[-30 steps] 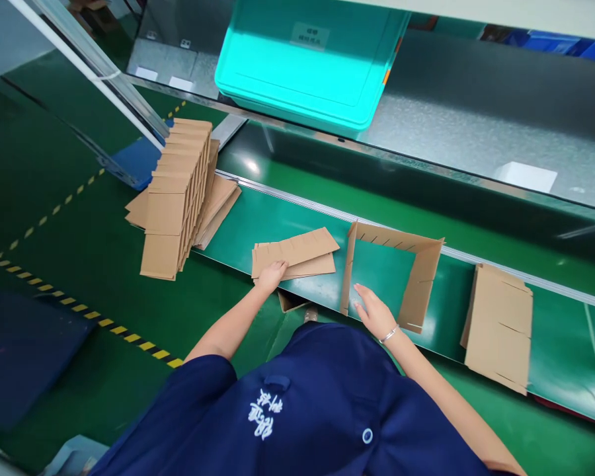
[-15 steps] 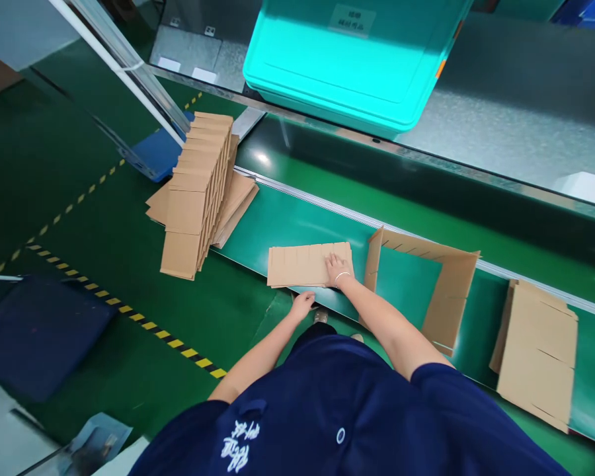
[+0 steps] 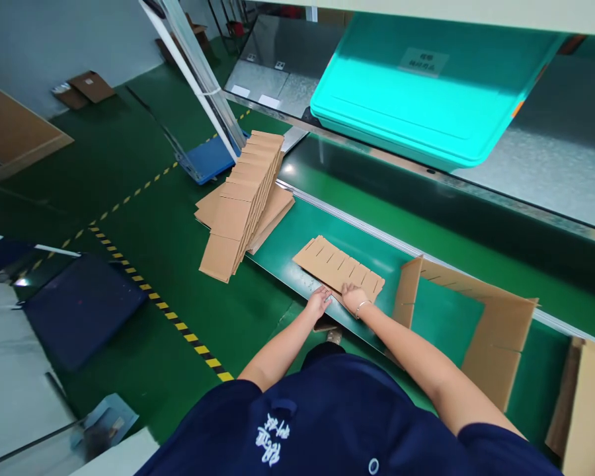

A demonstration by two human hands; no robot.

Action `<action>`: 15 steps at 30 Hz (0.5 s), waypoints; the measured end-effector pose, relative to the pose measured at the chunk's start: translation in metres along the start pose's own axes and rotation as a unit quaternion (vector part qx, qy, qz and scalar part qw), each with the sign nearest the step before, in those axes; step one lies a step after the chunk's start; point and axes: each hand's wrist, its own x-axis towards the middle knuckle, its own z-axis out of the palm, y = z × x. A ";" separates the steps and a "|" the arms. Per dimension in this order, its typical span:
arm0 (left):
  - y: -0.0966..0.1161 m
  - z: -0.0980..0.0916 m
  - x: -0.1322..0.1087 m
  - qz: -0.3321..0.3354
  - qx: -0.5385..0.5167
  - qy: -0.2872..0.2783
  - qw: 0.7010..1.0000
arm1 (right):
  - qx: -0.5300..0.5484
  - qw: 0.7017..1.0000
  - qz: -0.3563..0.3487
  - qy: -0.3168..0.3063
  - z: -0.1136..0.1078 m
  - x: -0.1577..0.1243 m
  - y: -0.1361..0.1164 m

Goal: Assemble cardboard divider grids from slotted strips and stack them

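Observation:
A small stack of slotted cardboard divider strips point(image 3: 338, 261) lies at a slant on the green work surface, slots along its far side. My right hand point(image 3: 354, 297) has its fingers curled on the near edge of the top strip, which is slightly lifted from what is beneath. My left hand point(image 3: 319, 301) is beside it at the near edge, thumb and fingers apart, by the strips' lower edge; whether it touches them I cannot tell. To the right stands a bent cardboard frame point(image 3: 496, 350), upright, with slots along its far wall.
A tall pile of slotted cardboard point(image 3: 242, 192) leans over the left end of the green surface point(image 3: 282, 248), on flat sheets point(image 3: 275, 215). More cardboard point(image 3: 592, 410) stands at far right. A turquoise lidded bin point(image 3: 401, 119) sits on the metal shelf point(image 3: 540, 192) above.
My view has shifted. The strips have turned clockwise. My right hand, flat on them before, now curls at their near edge. My left hand has opened and come closer to them.

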 end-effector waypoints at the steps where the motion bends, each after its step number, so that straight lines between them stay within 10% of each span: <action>1: 0.003 0.003 0.001 0.005 0.001 0.013 1.000 | 0.006 1.000 0.006 0.009 -0.011 -0.001 -0.001; 6: 0.015 0.018 0.003 0.030 0.043 0.041 0.998 | -0.019 0.997 0.059 0.054 -0.085 -0.032 0.008; 11: 0.053 0.028 -0.011 0.088 0.123 0.035 0.988 | -0.011 0.979 0.157 0.129 -0.142 -0.141 0.066; 15: 0.093 0.068 -0.036 0.371 0.251 -0.036 0.894 | -0.014 0.952 0.234 0.195 -0.159 -0.262 0.137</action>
